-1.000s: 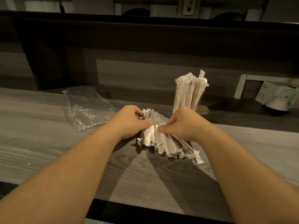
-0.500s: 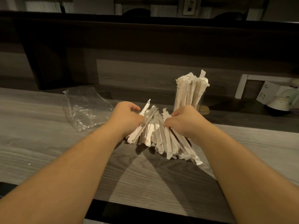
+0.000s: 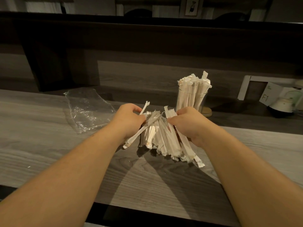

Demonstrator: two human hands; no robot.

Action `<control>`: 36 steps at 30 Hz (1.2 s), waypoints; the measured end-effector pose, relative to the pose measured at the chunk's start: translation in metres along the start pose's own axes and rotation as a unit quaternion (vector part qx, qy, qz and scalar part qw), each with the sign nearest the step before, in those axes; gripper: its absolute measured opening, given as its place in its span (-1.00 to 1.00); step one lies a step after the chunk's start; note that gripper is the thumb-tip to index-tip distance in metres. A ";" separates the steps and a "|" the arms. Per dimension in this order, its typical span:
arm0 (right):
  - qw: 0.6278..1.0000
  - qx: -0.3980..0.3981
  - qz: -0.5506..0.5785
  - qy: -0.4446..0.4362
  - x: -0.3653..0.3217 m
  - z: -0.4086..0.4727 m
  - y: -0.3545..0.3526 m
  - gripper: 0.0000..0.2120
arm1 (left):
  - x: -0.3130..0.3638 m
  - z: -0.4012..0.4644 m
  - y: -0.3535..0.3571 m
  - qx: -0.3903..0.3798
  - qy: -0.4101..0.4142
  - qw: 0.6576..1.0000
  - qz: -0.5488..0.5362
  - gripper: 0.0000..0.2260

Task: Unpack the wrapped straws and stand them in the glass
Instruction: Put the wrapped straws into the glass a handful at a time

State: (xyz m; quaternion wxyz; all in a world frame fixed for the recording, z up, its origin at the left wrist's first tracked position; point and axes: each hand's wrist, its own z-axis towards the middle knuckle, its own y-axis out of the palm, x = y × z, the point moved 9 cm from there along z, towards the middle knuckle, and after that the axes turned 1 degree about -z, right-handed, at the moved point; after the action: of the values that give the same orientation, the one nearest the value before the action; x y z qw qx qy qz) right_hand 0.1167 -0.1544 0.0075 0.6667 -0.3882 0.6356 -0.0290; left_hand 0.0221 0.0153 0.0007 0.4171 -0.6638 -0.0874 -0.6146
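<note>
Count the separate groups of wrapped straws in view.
2. One bundle is gripped between the left hand and right hand over the table; one bunch stands in the glass behind. Loose ones may be hidden under the hands.

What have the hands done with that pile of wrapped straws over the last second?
The left hand and right hand have tipped the loose straws up from a low heap to a steeper, fanned bunch, far ends raised, near ends on the table. One straw now slants across by the left hand. Both hands kept their grip. The glass of straws and the plastic bag stayed put.
</note>
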 end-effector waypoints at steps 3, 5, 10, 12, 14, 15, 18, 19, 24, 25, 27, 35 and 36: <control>1.000 -0.006 0.001 0.004 0.001 0.002 0.003 -0.71 | 0.004 -0.006 0.007 -0.045 0.016 0.997 0.055 -0.66; 1.000 -0.005 -0.003 0.004 0.002 0.003 0.004 -0.61 | 0.006 -0.008 0.010 -0.065 0.022 0.994 0.081 -0.60; 0.999 0.002 0.029 -0.013 -0.001 0.005 0.005 -0.56 | 0.006 -0.007 0.006 -0.053 0.019 0.997 0.061 -0.88; 0.999 -0.008 0.037 -0.015 -0.002 0.003 0.007 -0.56 | 0.008 -0.008 0.004 -0.049 0.015 0.997 0.053 -0.94; 0.999 -0.020 0.033 -0.019 -0.004 0.001 0.009 -0.55 | 0.008 -0.010 0.003 -0.044 0.010 0.998 0.042 -0.96; 0.999 -0.022 0.026 -0.021 -0.004 0.001 0.009 -0.55 | 0.008 -0.010 0.002 -0.039 0.006 0.999 0.034 -0.94; 1.000 -0.014 -0.006 -0.019 -0.003 0.003 0.008 -0.56 | 0.007 -0.011 -0.001 -0.019 -0.006 1.000 0.006 -0.90; 1.000 -0.014 -0.006 -0.022 -0.004 0.003 0.007 -0.57 | 0.007 -0.011 -0.002 -0.014 -0.009 1.000 -0.004 -0.91; 0.997 -0.033 0.054 -0.037 -0.010 -0.004 0.007 -0.81 | 0.005 -0.010 -0.005 0.004 -0.025 0.998 -0.051 -0.91; 0.997 -0.033 0.063 -0.040 -0.011 -0.005 0.007 -0.83 | 0.004 -0.009 -0.005 0.005 -0.027 0.998 -0.064 -0.88; 0.996 -0.032 0.069 -0.050 -0.014 -0.007 0.006 -0.84 | 0.003 -0.007 -0.006 0.007 -0.027 0.995 -0.095 -0.80; 0.987 -0.029 0.132 -0.091 -0.024 -0.011 0.003 -0.85 | 0.020 -0.013 -0.008 0.021 0.032 0.994 -0.101 -0.83; 0.984 -0.031 0.143 -0.099 -0.025 -0.012 0.003 -0.84 | 0.022 -0.015 -0.008 0.021 0.034 0.994 -0.101 -0.86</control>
State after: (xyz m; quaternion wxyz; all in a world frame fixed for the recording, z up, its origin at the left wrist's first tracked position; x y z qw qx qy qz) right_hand 0.1002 -0.1447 0.0279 0.7116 -0.3149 0.6156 0.1249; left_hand 0.0112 0.0019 0.0222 0.3697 -0.6210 -0.1526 -0.6741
